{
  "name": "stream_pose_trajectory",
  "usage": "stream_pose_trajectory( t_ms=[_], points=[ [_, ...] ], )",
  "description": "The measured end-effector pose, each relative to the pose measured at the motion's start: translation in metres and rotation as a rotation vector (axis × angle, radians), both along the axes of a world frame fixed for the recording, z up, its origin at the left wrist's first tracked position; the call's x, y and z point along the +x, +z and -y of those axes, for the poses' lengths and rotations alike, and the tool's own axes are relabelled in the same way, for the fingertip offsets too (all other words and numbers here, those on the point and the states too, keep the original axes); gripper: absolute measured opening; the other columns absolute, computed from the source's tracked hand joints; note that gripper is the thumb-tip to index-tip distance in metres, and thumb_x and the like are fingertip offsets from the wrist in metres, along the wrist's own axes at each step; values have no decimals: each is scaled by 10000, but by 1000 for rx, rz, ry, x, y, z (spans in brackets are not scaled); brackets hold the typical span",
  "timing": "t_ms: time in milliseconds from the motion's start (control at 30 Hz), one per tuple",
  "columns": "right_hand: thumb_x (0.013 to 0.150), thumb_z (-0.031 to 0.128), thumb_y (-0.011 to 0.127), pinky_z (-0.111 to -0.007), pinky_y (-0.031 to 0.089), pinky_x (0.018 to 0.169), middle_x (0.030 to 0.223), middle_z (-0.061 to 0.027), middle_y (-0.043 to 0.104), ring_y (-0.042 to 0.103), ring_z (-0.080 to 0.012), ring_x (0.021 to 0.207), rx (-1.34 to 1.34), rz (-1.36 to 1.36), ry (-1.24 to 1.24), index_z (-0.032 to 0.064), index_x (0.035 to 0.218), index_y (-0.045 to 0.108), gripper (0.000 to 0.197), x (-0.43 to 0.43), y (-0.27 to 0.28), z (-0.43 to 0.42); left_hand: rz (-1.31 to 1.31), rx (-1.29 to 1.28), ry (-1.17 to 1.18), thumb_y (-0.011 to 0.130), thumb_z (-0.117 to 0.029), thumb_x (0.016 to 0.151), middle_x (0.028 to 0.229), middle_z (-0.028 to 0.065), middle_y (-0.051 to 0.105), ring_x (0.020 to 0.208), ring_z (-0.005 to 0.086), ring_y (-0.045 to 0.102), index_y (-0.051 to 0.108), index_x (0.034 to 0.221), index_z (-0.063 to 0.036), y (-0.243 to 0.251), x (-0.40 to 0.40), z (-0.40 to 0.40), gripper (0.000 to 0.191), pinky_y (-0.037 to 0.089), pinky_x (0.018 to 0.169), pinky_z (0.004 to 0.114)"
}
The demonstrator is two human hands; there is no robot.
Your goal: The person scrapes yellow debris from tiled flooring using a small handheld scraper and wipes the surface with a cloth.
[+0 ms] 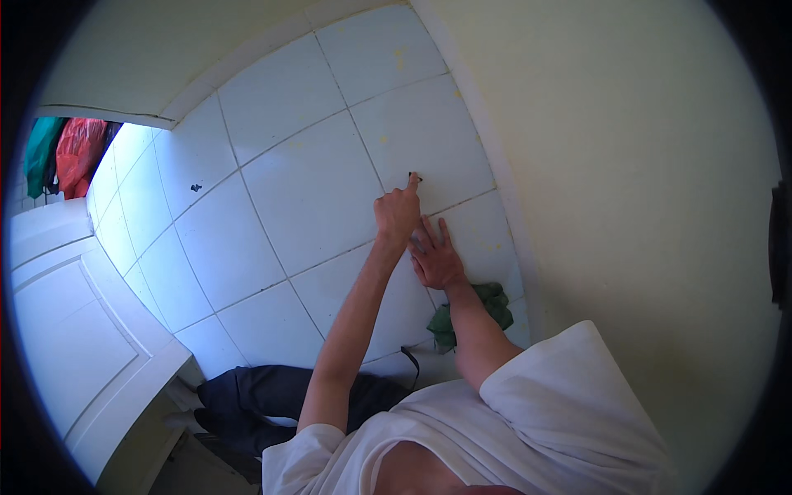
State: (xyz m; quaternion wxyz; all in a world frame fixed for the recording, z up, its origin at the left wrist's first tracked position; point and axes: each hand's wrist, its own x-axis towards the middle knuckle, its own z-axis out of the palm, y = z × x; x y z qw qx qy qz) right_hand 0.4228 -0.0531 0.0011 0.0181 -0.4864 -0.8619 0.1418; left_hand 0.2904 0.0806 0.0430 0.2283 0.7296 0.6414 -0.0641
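My left hand (pixel 398 210) reaches over the white tiled floor (pixel 309 192) with its index finger extended and the other fingers curled. That fingertip is at a small dark bit (pixel 420 179) on a tile, partly hidden by the finger; whether it is held I cannot tell. My right hand (pixel 438 257) rests flat on the tiles just below and to the right, palm down, fingers spread, holding nothing. Beneath my right forearm lies a crumpled green cloth (pixel 496 306), partly covered by the arm.
Walls meet the floor at the top and right (pixel 619 185). A white panelled door (pixel 80 334) stands at the left, with red (pixel 80 154) and green plastic bags (pixel 42 154) beyond the doorway. Another dark scrap (pixel 196 187) lies on the left tiles.
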Motion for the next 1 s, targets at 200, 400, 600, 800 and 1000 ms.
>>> stream_pose_trajectory(
  t_ms=[200, 400, 600, 800, 1000],
  points=[
    [977, 332, 558, -684, 155, 1263, 1681, -203, 272, 218, -398, 1583, 27, -9, -10, 171, 1599, 393, 664, 0, 5, -1, -3, -2, -56, 580, -237, 998, 796, 97, 750, 726, 302, 762, 599, 1476, -293, 2, -5, -8, 482, 596, 635, 475],
    [971, 319, 568, -678, 159, 1263, 1683, -209, 273, 247, -401, 1574, 35, -17, -17, 171, 1613, 369, 688, -4, 9, -3, 45, 3, -153, 560, -250, 1015, 824, 96, 756, 751, 298, 763, 624, 1447, -313, -2, -16, -18, 442, 594, 652, 481],
    [973, 318, 560, -674, 137, 1268, 1691, -214, 266, 243, -399, 1578, 31, -10, -13, 173, 1620, 359, 693, -3, 7, -2, 87, 9, -219, 544, -242, 1018, 841, 104, 760, 783, 298, 766, 649, 1419, -322, -3, -21, -17, 422, 594, 658, 474],
    [978, 321, 544, -675, 122, 1271, 1699, -214, 256, 234, -402, 1581, 39, 2, -15, 180, 1635, 337, 704, -2, 8, 0, 112, 31, -150, 549, -239, 1016, 848, 113, 763, 775, 306, 765, 627, 1437, -346, -4, -18, -9, 442, 596, 667, 474],
    [981, 324, 535, -658, 96, 1281, 1712, -200, 237, 204, -392, 1593, 30, 48, -6, 189, 1641, 331, 705, -4, 7, 1, 144, 69, -148, 545, -245, 1028, 836, 134, 755, 768, 340, 755, 541, 1519, -321, -12, -37, 2, 497, 595, 675, 485]
  ],
)
